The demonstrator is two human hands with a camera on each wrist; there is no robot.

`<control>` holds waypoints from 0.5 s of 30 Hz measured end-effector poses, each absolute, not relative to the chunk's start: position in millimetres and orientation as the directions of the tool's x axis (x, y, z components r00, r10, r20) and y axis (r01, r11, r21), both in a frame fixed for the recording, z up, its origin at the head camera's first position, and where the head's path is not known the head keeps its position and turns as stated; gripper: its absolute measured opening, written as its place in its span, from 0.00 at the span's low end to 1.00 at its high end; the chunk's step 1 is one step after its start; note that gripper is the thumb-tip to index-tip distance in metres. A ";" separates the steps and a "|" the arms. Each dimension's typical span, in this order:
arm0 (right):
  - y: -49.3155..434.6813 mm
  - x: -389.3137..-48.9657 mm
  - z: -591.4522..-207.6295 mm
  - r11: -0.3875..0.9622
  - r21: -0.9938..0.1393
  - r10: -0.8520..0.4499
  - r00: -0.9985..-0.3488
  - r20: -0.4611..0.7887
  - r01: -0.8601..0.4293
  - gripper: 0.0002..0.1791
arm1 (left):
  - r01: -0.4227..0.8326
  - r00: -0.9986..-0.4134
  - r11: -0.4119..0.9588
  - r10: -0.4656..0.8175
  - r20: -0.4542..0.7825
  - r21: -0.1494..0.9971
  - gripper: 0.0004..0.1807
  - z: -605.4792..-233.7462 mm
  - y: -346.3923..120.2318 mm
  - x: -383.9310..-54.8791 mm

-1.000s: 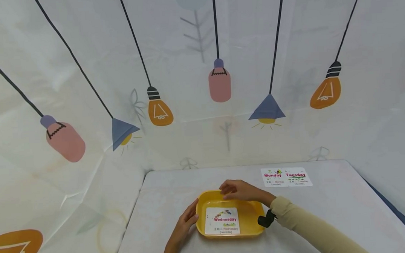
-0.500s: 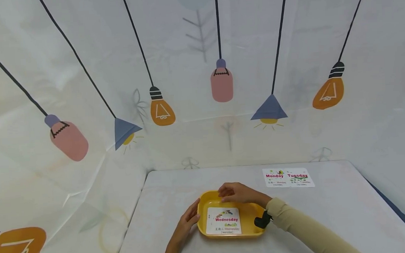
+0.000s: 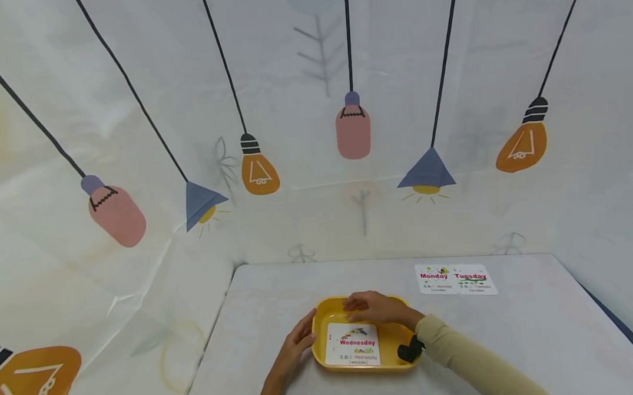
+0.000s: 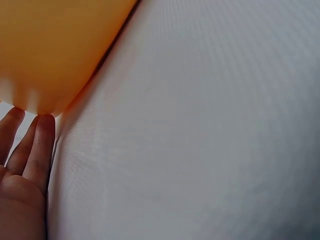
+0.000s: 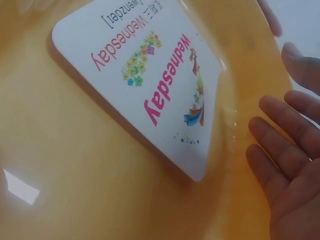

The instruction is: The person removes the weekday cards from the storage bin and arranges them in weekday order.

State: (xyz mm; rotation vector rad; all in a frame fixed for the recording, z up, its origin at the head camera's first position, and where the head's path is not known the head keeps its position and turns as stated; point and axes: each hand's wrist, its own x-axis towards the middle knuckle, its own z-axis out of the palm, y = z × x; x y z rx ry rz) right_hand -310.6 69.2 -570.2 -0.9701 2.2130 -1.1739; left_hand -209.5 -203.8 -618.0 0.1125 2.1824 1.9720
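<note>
A yellow plastic tray (image 3: 400, 364) stands on the white table in the head view. Inside it, toward the left, lies a white card printed "Wednesday" (image 3: 352, 344), face up. My left hand (image 3: 296, 345) is at the tray's left side; in the left wrist view its fingertips (image 4: 44, 125) touch the tray's outer wall with the fingers nearly straight. Over the back part of the tray is my right hand (image 3: 377, 308), loosely bent and holding nothing. The right wrist view has the fingers of that hand (image 5: 290, 155) spread apart beside the card.
Two cards, one printed "Monday" (image 3: 434, 279) and one "Tuesday" (image 3: 474, 279), lie side by side at the back right of the white table (image 3: 534, 329). A pale cloth (image 3: 306, 215) with printed lamps hangs behind the table and along its left side.
My right hand has come slightly nearer to the Wednesday card, down and left over the tray. The head view has shifted a little; my left hand stays at the tray's side.
</note>
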 end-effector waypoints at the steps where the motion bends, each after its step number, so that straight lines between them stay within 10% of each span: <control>1: 68.9 -310.3 -571.8 0.392 -0.842 -0.756 -0.652 -0.066 -0.370 0.22 | -0.078 -0.977 0.108 0.188 -0.098 0.991 0.32 -618.4 -203.9 -209.2; 15: 66.9 -307.9 -581.7 0.433 -0.802 -0.759 -0.646 -0.078 -0.411 0.26 | -0.081 -0.977 0.098 0.191 -0.099 0.992 0.32 -619.2 -205.8 -209.9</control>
